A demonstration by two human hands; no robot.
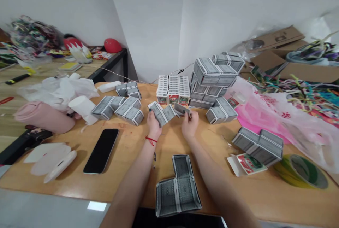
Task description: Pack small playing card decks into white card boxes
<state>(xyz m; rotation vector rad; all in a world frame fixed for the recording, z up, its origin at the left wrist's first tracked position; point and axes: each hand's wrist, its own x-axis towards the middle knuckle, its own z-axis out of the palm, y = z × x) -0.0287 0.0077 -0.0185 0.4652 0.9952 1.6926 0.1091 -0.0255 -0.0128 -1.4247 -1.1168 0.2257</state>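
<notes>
My left hand [154, 121] is closed round a chain of grey patterned card boxes [162, 113] held just above the wooden table [129, 150]. My right hand [190, 122] pinches a single grey box [182, 109] at the right end of that chain. A red string sits on my left wrist. Right behind my hands stand rows of small upright packs [173, 89] with red and green fronts. Near the table's front edge, between my forearms, lies a flat folded strip of grey boxes [178, 187].
A tall stack of grey box blocks [212, 79] rises at the back right; more blocks lie at left [118, 107] and right [258, 146]. A black phone [101, 150], white plastic bags [59, 88], a pink bag [267, 115] and a tape roll [302, 171] surround them.
</notes>
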